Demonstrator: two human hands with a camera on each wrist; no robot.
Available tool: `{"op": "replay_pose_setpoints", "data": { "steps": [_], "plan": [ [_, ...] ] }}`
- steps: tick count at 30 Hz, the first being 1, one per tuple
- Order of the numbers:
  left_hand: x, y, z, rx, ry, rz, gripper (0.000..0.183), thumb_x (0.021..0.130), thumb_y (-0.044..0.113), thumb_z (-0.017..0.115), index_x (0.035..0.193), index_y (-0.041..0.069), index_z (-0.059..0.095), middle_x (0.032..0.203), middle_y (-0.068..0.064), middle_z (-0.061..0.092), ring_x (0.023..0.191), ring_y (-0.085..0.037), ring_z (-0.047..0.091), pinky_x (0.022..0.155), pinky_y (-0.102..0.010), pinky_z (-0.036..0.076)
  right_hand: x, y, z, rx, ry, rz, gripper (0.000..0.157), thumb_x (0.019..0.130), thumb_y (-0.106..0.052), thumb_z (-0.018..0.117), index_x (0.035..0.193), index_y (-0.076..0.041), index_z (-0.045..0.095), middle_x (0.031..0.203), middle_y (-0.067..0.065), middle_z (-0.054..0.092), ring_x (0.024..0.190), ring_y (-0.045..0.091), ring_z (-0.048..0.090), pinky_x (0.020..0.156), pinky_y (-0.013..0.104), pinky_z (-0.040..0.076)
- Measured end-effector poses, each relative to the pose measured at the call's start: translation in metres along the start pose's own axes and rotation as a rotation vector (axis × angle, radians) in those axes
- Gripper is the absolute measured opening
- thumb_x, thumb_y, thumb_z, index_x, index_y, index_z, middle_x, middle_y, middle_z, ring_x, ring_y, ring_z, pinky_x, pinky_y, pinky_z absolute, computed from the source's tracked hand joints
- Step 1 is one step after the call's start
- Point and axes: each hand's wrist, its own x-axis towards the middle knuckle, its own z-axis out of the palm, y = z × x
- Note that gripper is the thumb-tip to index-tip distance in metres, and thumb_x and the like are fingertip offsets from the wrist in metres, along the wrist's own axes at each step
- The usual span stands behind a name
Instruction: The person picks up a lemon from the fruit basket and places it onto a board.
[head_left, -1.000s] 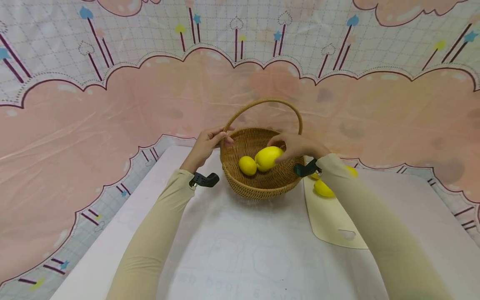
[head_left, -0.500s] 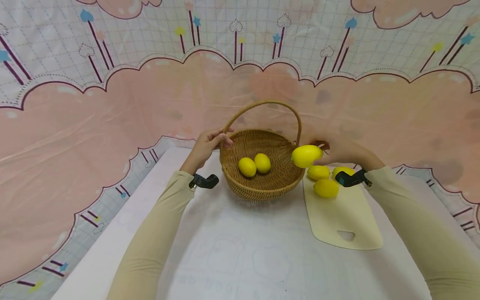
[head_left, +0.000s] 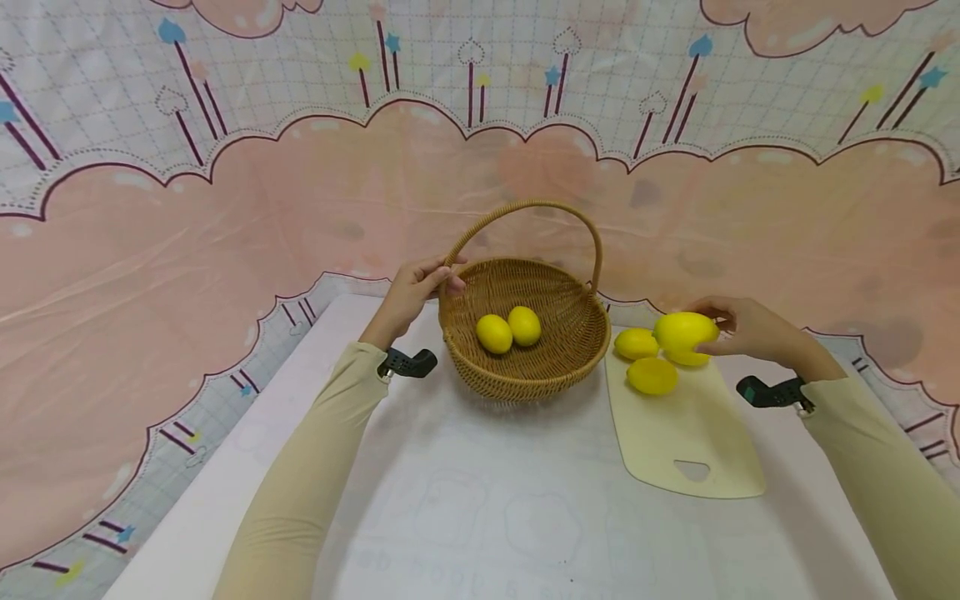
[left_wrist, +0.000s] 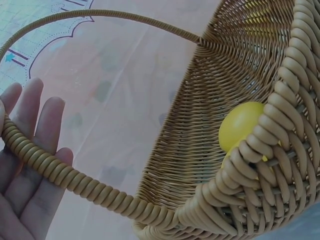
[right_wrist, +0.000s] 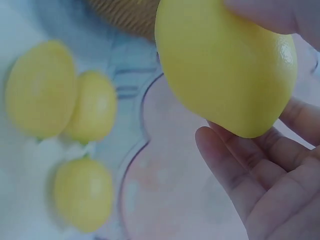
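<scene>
A brown wicker basket (head_left: 555,350) stands on the white table, its arched handle (left_wrist: 90,187) raised. My left hand (head_left: 415,292) grips the handle near its left base; in the left wrist view its fingers (left_wrist: 50,125) lie behind the cane. Two lemons (head_left: 494,333) rest side by side in the basket. To the basket's right, my right hand (head_left: 750,333) holds a lemon (right_wrist: 225,70) between thumb and fingers above the cutting board (head_left: 705,433). On the board lie three more lemons (head_left: 652,377), one partly hidden behind the held lemon.
The cream board has a cut-out grip hole (head_left: 692,472) at its near end. A patterned pink and white cloth (head_left: 337,200) hangs behind the table (head_left: 465,500). Each wrist wears a black camera strap (head_left: 408,362).
My right hand has taken a lemon out of the basket and carried it right, over the board. The left hand keeps its grip on the handle, and the basket has barely moved.
</scene>
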Motion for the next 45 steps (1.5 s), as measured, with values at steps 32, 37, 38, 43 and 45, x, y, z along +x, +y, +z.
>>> {"op": "replay_pose_setpoints", "data": {
  "steps": [32, 37, 38, 43, 45],
  "plan": [
    [-0.001, 0.001, 0.001, -0.001, 0.010, -0.004, 0.034, 0.100, 0.018, 0.043, 0.127, 0.001, 0.055, 0.076, 0.011, 0.067, 0.079, -0.005, 0.068, 0.093, -0.040, 0.052, -0.033, 0.105, 0.061, 0.202, -0.038, 0.245, 0.065, 0.088, -0.022, 0.065, 0.133, 0.014, 0.036, 0.132, 0.036, 0.041, 0.119, 0.049, 0.041, 0.098, 0.059, 0.040],
    [-0.001, 0.001, 0.001, -0.005, 0.009, -0.003, 0.034, 0.100, 0.017, 0.043, 0.127, 0.001, 0.055, 0.076, 0.010, 0.067, 0.079, -0.005, 0.068, 0.092, -0.039, 0.052, -0.032, 0.106, 0.066, 0.228, -0.055, 0.249, 0.065, 0.089, -0.020, 0.064, 0.134, 0.014, 0.034, 0.135, 0.037, 0.037, 0.121, 0.051, 0.038, 0.100, 0.063, 0.035],
    [-0.001, 0.001, 0.001, -0.005, 0.009, -0.003, 0.034, 0.100, 0.017, 0.043, 0.127, 0.001, 0.055, 0.076, 0.010, 0.066, 0.079, -0.005, 0.068, 0.092, -0.039, 0.052, -0.032, 0.106, 0.066, 0.229, -0.059, 0.247, 0.065, 0.089, -0.020, 0.064, 0.135, 0.015, 0.034, 0.135, 0.038, 0.037, 0.121, 0.052, 0.038, 0.099, 0.062, 0.036],
    [-0.002, 0.001, 0.000, -0.010, 0.012, -0.005, 0.034, 0.100, 0.017, 0.043, 0.127, 0.001, 0.055, 0.077, 0.009, 0.066, 0.079, -0.006, 0.068, 0.092, -0.038, 0.052, -0.033, 0.105, 0.068, 0.219, -0.066, 0.241, 0.064, 0.090, -0.021, 0.063, 0.136, 0.013, 0.034, 0.135, 0.037, 0.037, 0.119, 0.050, 0.041, 0.097, 0.057, 0.041],
    [-0.002, 0.000, 0.000, -0.012, 0.014, -0.004, 0.034, 0.100, 0.017, 0.043, 0.127, 0.001, 0.055, 0.076, 0.009, 0.066, 0.079, -0.006, 0.068, 0.092, -0.038, 0.052, -0.033, 0.106, 0.068, 0.217, -0.067, 0.237, 0.064, 0.090, -0.021, 0.063, 0.136, 0.013, 0.033, 0.135, 0.037, 0.037, 0.119, 0.049, 0.042, 0.097, 0.055, 0.042]
  ]
}}
